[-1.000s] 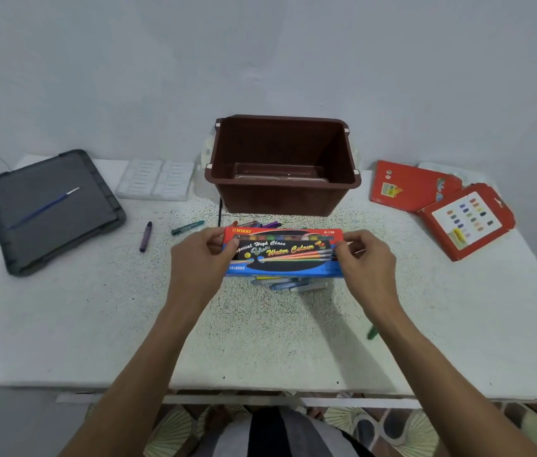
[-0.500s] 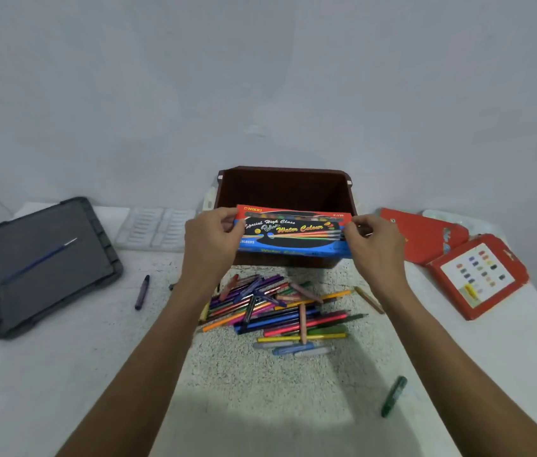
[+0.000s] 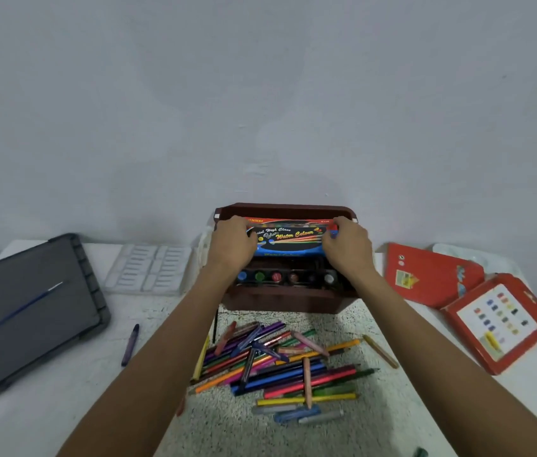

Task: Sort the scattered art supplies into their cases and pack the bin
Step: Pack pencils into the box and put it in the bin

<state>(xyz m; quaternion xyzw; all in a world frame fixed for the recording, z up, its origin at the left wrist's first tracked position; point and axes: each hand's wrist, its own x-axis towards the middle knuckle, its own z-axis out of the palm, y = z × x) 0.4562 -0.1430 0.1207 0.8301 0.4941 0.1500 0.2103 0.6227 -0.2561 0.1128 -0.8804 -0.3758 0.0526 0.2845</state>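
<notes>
A blue and red water colour box (image 3: 288,240) is held inside the top of the brown bin (image 3: 290,303) at the back of the table. My left hand (image 3: 232,244) grips its left end and my right hand (image 3: 347,245) grips its right end. Below the box, inside the bin, lies a row of paint pots (image 3: 285,277). A pile of coloured pens and pencils (image 3: 280,364) is scattered on the table in front of the bin.
A grey case (image 3: 26,315) with a thin brush (image 3: 21,308) on it lies at the left. A clear palette tray (image 3: 148,270) sits behind it. Red crayon boxes (image 3: 431,275) (image 3: 499,321) lie at the right. A purple crayon (image 3: 130,344) lies loose.
Both hands have lifted the water colour box off the table and carried it away from me into the bin's opening. The pens and pencils that it covered now show.
</notes>
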